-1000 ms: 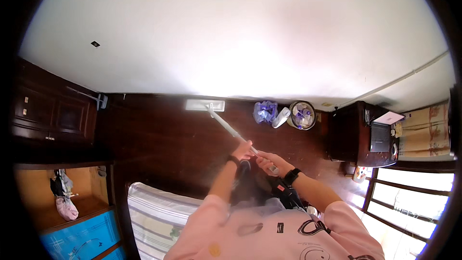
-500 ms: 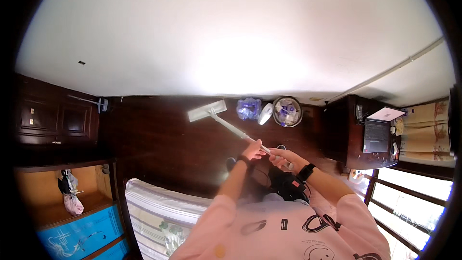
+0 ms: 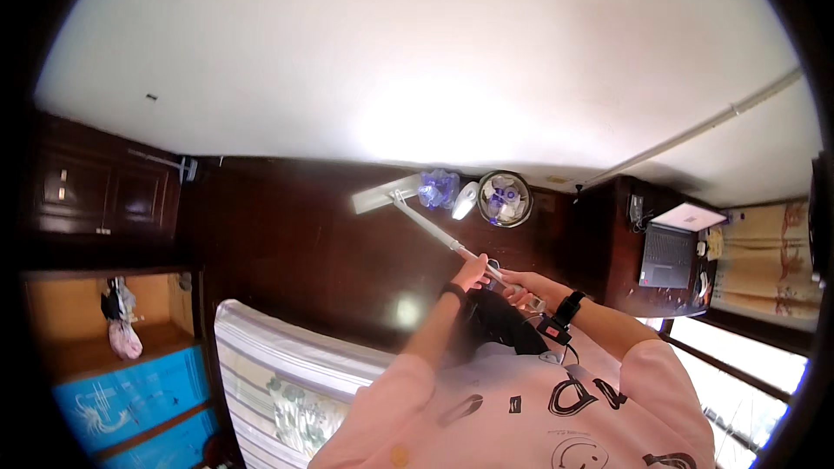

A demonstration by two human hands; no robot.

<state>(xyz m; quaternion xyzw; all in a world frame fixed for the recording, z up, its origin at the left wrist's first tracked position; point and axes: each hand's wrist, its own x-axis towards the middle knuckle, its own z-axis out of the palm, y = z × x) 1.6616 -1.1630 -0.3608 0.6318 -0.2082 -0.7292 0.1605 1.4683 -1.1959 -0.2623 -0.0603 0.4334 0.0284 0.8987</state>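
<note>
Both my hands grip the pale pole of a flat mop [image 3: 430,228], which slants from my body up and left across the dark floor. My left hand [image 3: 471,272] is closed round the pole, farther along toward the head. Nearer the handle end, my right hand [image 3: 526,287] wraps the pole. The flat white mop head [image 3: 384,194] lies on the floor close to the wall, its right end beside a purple-blue clear plastic package [image 3: 439,189]. The palms are hidden.
Along the wall stand a white rounded object [image 3: 466,201] and a round bin [image 3: 528,211] with rubbish inside. A desk with a laptop [image 3: 669,256] is at right. A bed with striped bedding [image 3: 252,382] stands lower left, beside open shelving [image 3: 165,321]. Dark cabinets [image 3: 82,200] line the far left.
The mop head has shifted nearer the plastic package and now meets its left side in view. Both hands have moved slightly right and down, and the view has turned a little.
</note>
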